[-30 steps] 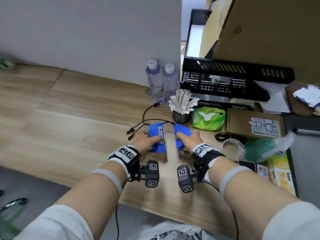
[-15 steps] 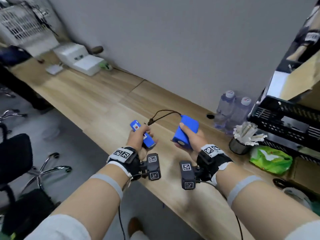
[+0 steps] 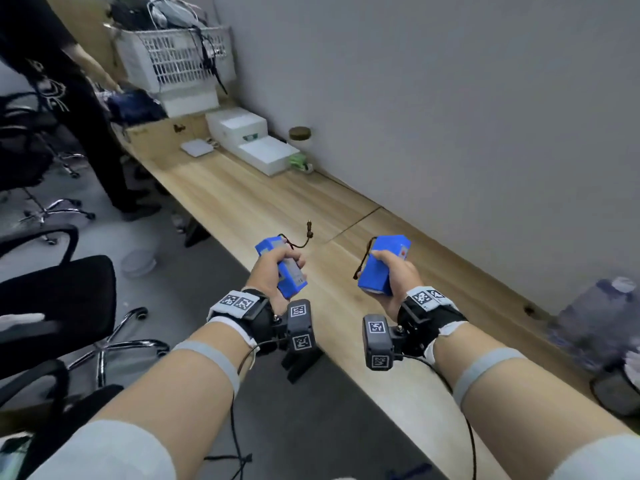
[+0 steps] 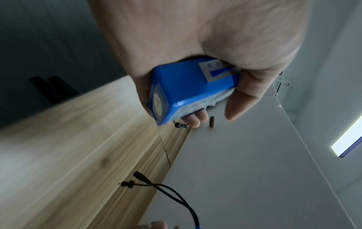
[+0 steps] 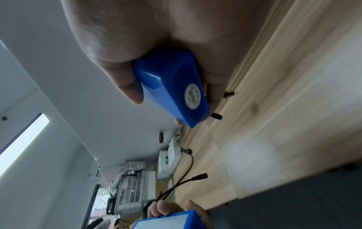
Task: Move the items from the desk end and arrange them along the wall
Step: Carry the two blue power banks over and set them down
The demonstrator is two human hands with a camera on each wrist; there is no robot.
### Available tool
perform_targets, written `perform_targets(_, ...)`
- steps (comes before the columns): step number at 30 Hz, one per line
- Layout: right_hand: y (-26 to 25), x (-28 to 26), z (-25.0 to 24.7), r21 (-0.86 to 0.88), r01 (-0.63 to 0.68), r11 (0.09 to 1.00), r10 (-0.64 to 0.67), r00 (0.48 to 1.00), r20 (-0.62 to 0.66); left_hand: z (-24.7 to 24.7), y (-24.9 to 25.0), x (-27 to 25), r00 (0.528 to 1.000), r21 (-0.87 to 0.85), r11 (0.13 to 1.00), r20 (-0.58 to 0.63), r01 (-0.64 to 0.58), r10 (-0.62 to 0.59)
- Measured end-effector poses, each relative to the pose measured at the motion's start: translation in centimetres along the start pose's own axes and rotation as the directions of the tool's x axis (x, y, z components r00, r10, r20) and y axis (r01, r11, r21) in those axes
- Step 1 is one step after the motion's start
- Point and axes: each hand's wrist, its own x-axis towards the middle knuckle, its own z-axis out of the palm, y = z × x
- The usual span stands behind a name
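Carry step: your left hand (image 3: 273,271) grips one blue pack (image 3: 281,267), your right hand (image 3: 393,275) grips the other pack (image 3: 382,263), both lifted above the desk (image 3: 242,206). Next, I'd say: set them down by the wall (image 3: 450,98), mind the dangling leads (image 3: 300,241). Long wood desk, white boxes (image 3: 252,140) and basket (image 3: 173,57) far end, chairs (image 3: 52,299) left.

Two blue battery packs: the left pack (image 3: 281,268) sits gripped in curled fingers, and the right pack (image 3: 382,262) likewise, black leads dangling beyond the fingertips.
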Motion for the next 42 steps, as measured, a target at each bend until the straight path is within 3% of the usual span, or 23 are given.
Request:
perform_targets(5, 3.1, 1.0, 8.4, -0.108, -0.047, 0.993, 0.054, 0.997, 0.056, -6.8, 5.5, 2.5, 0.993, 0.029, 0.999, -0.109, 0.035, -0.032)
perform_targets(8, 4.0, 2.0, 12.9, -0.222, -0.017, 0.975, 0.051, 0.988, 0.147, -10.0, 8.2, 4.0, 0.993, 0.013, 0.997, -0.090, 0.071, -0.070)
perform_targets(15, 3.7, 6.9, 23.1, -0.357, 0.084, 0.930, 0.027, 0.955, 0.296, -15.7, 15.5, 9.2, 0.991, 0.024, 0.999, -0.124, -0.039, 0.041)
perform_targets(22, 6.3, 16.5, 37.1, -0.387, 0.064, 0.920, 0.069, 0.945, 0.321, -21.9, 25.1, 19.6, 0.969, 0.190, 0.972, -0.178, -0.135, 0.169)
perform_targets(26, 9.0, 21.6, 46.9, -0.424, 0.014, 0.906, 0.145, 0.929, 0.340, -26.2, 30.7, 25.4, 0.965, 0.177, 0.978, -0.216, -0.112, 0.150)
perform_targets(30, 10.0, 24.4, 56.0, -0.516, 0.054, 0.855, 0.186, 0.897, 0.402, -30.6, 36.4, 29.4, 0.952, 0.164, 0.979, -0.262, -0.118, 0.159)
perform_targets(37, 9.8, 29.7, 66.7, -0.556, 0.039, 0.830, 0.225, 0.889, 0.398, -36.1, 44.0, 37.9, 0.963, 0.121, 0.990, -0.251, -0.071, 0.100)
perform_targets(42, 9.6, 35.9, 71.4, -0.739, 0.145, 0.658, 0.138, 0.941, 0.308, -39.4, 47.7, 47.2, 0.987, 0.134, 0.991, -0.162, 0.004, 0.018)
